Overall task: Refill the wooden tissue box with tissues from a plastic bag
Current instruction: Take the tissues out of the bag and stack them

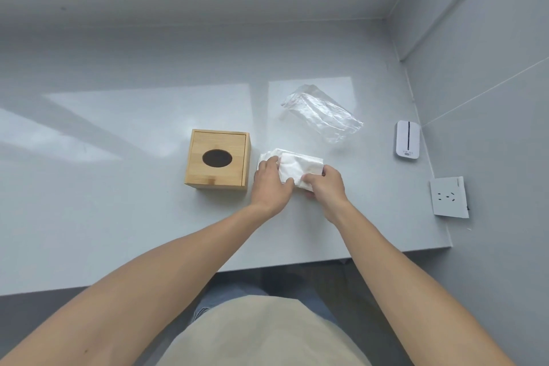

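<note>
1. Nearest the camera, a beige garment (267,333) is being seen at the bottom edge, with two bare forearms being stretched forward over the near edge of the grey table (118,217).
2. The stack of white tissues (297,168) is being held on the table by both hands, just to the right of the wooden tissue box (218,159) and apart from it.
3. The left hand (271,184) is being closed around the left end of the tissues, its fingers being curled over the top of the stack.
4. The right hand (325,187) is being closed on the near right corner of the tissues, the thumb being pressed on top; the fingers underneath are being hidden from view.
5. The wooden tissue box is being left standing on the table with its lid on, its dark oval opening being turned upward.
6. Farther back and to the right, the clear plastic bag (323,113) is being left lying flat and crumpled on the table, well apart from the hands.
7. Near the right wall, a white device with a dark stripe (407,142) is being seen on the table, and a white socket plate (448,197) is being seen nearer on that side.
</note>
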